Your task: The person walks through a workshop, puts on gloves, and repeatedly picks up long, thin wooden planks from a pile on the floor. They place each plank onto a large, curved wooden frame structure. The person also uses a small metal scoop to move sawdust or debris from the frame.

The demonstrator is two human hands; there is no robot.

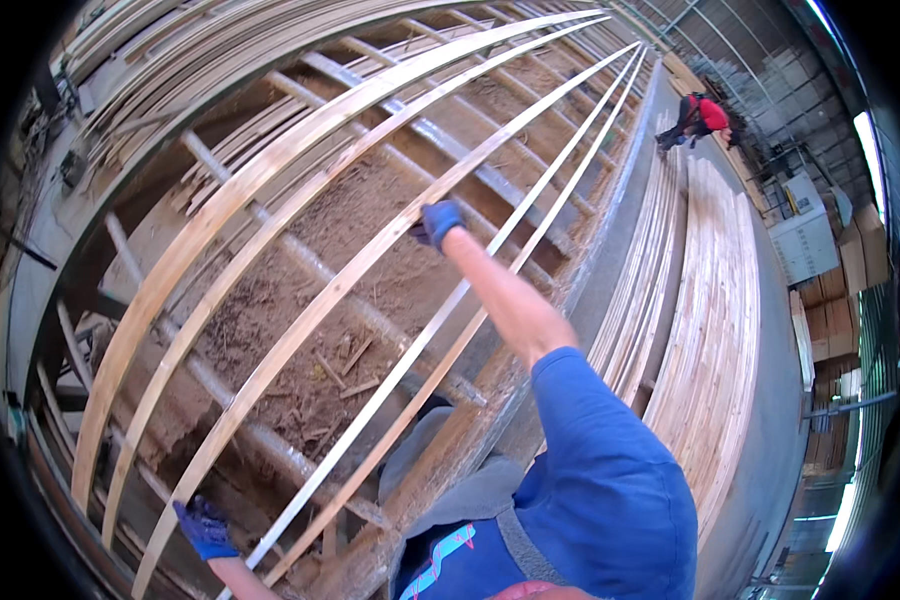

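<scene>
Long, narrow wooden boards lie side by side across a frame of metal rollers (310, 262). My right hand (440, 222), in a blue glove, is closed on the edge of the middle board (342, 285), part way along it. My left hand (205, 527), also gloved in blue, grips the same board near its close end; some of its fingers are hidden by the wood. To the left lie two more boards, a wide one (155, 295) and a narrower one (185, 335). On the right, two thin strips, a pale one (390, 380) and a browner one (395, 428), run close to my body.
Sawdust and wood scraps (345, 215) cover the ground beneath the rollers. Beyond the frame's right rail lie stacked boards (705, 370). A person in red (708, 113) bends over at the far right, near a white machine (805, 230). More timber (180, 70) is piled at the far left.
</scene>
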